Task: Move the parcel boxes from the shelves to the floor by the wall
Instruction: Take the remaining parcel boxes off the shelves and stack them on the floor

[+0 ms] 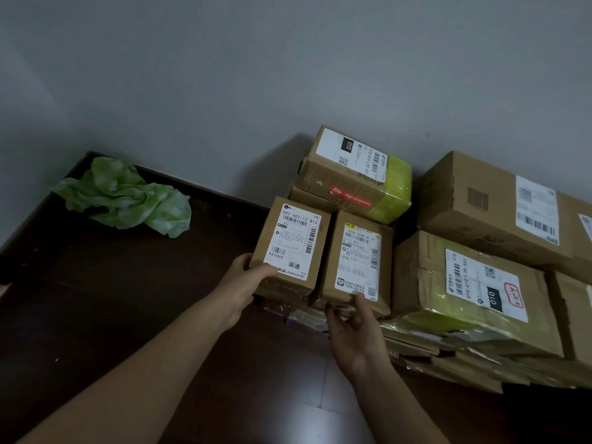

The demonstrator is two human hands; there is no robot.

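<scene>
Two small cardboard parcel boxes stand side by side on the pile by the wall. My left hand (245,283) grips the near left corner of the left small box (290,245), thumb on its label. My right hand (350,331) holds the near bottom edge of the right small box (357,261), thumb on its label's corner. Behind them lies a box with green tape (352,174). To the right sit a large taped box (464,283) and another large box (490,200) behind it.
Flattened parcels and bags (448,357) lie under the boxes on the dark wooden floor (128,299). A crumpled green plastic bag (125,197) lies in the corner at the left. The grey wall (224,75) runs behind everything.
</scene>
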